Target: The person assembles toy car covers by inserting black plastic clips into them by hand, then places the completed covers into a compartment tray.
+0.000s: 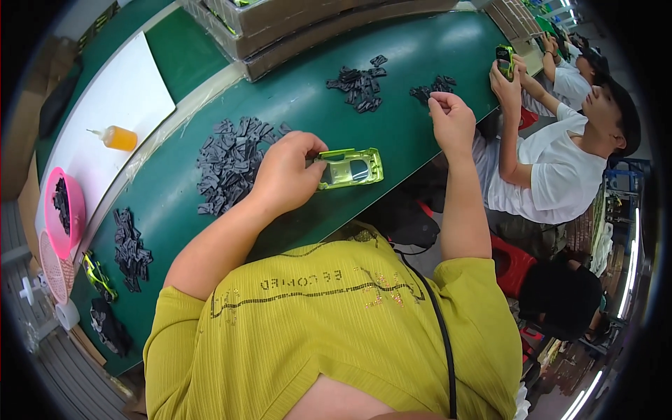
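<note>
at green table (409, 133), lime car shell (355, 170), in left grip (288, 171)

Shows readable lettering on the front of the yellow-green, ribbed fabric shirt (329, 336). Printed across the chest as a short row of small, dark, dotted-looking capitals (301, 281), upside down in the head view. Split into two groups with a gap between, longer on the left and shorter on the right. Placed just above a long, thin, dark decorative line (315, 302), bent at both ends. Flanked on the right by larger, patchy, glittery marks (381, 283), perhaps letters, too broken up to read.
</note>
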Demonstrator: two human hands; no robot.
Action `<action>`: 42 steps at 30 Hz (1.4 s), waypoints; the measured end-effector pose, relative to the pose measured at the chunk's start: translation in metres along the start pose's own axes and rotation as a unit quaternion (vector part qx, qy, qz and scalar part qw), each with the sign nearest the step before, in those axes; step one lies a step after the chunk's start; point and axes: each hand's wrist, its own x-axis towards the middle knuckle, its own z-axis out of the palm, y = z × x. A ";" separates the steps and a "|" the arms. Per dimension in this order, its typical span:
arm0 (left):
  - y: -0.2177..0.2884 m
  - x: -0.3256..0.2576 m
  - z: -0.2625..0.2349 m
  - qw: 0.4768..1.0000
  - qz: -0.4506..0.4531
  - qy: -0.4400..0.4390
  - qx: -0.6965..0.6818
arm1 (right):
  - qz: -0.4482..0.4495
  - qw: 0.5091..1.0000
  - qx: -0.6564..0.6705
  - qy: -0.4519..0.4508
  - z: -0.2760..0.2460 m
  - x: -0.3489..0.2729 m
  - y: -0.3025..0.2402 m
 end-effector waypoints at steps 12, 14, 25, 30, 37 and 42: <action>0.001 0.000 0.001 1.000 -0.008 0.000 -0.022 | -0.005 0.963 -0.267 -0.024 -0.038 0.109 0.062; 0.001 0.000 0.001 1.000 -0.007 0.002 -0.017 | 0.108 0.992 -0.039 -0.057 -0.043 0.118 0.067; 0.000 0.000 -0.001 1.000 -0.005 -0.004 -0.016 | 0.151 0.977 -0.078 -0.127 -0.060 0.073 0.064; -0.001 -0.001 0.000 1.000 0.000 -0.006 -0.010 | 0.141 0.986 -0.049 -0.073 -0.056 0.069 0.068; 0.000 -0.003 0.000 1.000 0.007 0.020 -0.023 | 0.104 0.984 0.131 -0.066 -0.047 0.037 0.019; 0.006 -0.005 -0.002 0.993 0.098 0.060 0.016 | 0.012 0.969 0.188 -0.158 -0.021 -0.032 -0.064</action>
